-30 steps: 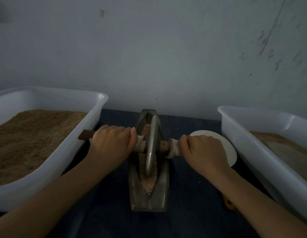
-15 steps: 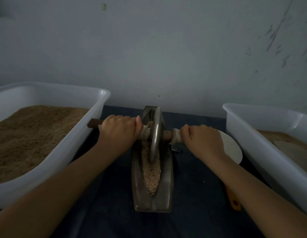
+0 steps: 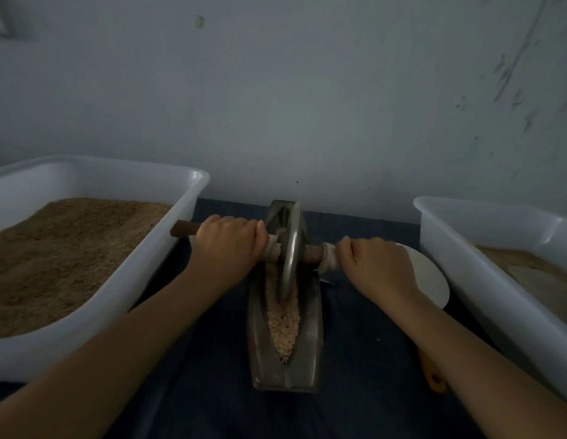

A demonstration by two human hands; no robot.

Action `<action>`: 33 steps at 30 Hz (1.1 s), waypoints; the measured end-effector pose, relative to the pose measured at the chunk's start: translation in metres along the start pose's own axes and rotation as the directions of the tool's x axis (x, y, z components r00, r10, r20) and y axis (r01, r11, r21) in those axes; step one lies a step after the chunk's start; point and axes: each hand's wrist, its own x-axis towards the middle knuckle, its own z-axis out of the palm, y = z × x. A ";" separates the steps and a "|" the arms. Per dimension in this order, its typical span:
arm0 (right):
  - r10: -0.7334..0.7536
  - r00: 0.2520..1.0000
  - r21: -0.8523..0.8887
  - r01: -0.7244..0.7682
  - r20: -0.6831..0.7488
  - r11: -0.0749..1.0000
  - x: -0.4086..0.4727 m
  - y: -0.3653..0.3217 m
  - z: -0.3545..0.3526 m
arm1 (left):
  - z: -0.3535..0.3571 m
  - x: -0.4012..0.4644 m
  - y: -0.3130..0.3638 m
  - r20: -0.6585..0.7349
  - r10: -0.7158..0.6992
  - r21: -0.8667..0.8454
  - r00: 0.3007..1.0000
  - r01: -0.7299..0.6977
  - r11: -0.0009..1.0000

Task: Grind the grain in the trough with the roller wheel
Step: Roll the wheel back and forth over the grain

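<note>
Two hands hold one roller wheel (image 3: 290,248). The wheel stands on its edge in the far half of the trough (image 3: 285,312), with its rim down in the grain (image 3: 283,324). A wooden handle (image 3: 310,253) goes through the middle of the wheel and sticks out both ways. The left hand (image 3: 228,248) has its fingers (image 3: 241,221) curled tight round the handle just left of the wheel. The right hand (image 3: 374,264) wraps its fingers round the handle just right of it. So the wheel sits right between the two hands, and both look about as close.

The trough is long and thin. It runs straight away from the person, while the handle lies across it. Most of the grain lies on the near side of the fingers, so I think the next roll should come back toward the person.

The trough rests on a dark counter (image 3: 370,359). A white tub (image 3: 187,198) of brown meal sits left of the left hand. Another tub (image 3: 450,236) sits right of the right hand, with a white plate (image 3: 431,280) just beside that hand.
</note>
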 end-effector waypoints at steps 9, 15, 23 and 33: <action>-0.036 0.997 0.012 0.036 0.066 0.999 -0.034 -0.007 -0.038 | -0.029 -0.031 0.004 0.100 0.137 0.041 0.986 -0.141 0.989; -0.011 0.999 0.064 0.008 0.047 0.998 -0.023 -0.003 -0.024 | -0.027 -0.027 0.006 0.047 0.154 0.066 0.987 -0.157 0.985; 0.092 0.995 0.047 -0.090 -0.047 0.995 0.030 0.008 0.017 | 0.014 0.017 -0.005 0.109 0.072 0.224 0.991 -0.095 0.970; 0.030 1.000 0.032 -0.030 -0.003 0.999 0.016 0.006 0.007 | 0.007 0.009 -0.002 0.046 0.001 0.024 0.999 -0.002 1.000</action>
